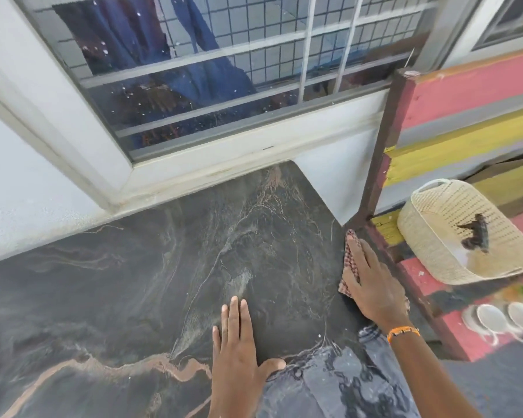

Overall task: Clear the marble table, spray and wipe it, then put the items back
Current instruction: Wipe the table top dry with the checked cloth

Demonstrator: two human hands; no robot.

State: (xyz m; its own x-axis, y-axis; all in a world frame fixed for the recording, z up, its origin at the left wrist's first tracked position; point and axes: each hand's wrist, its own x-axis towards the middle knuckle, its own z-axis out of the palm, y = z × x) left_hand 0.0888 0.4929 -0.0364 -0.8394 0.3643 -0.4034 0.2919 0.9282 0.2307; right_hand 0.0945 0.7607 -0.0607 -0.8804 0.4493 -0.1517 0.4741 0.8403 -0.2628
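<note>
We see one dark marble table (139,285) filling the lower left and centre of the frame, its far edge against the white wall under a barred window (212,70), its right edge running diagonally from centre right toward the bottom. At that right edge our right hand (372,285) presses flat on one checked cloth (351,260), fingers straight; the cloth's long axis follows the edge, pointing to the upper left. Our left hand (239,354) lies flat on the slab at lower centre, fingers straight and close together, thumb out. Right of the edge stands a striped pink-and-yellow bench (471,95) holding one tilted woven basket (453,260); two white bowls (507,318) sit at lower right.
</note>
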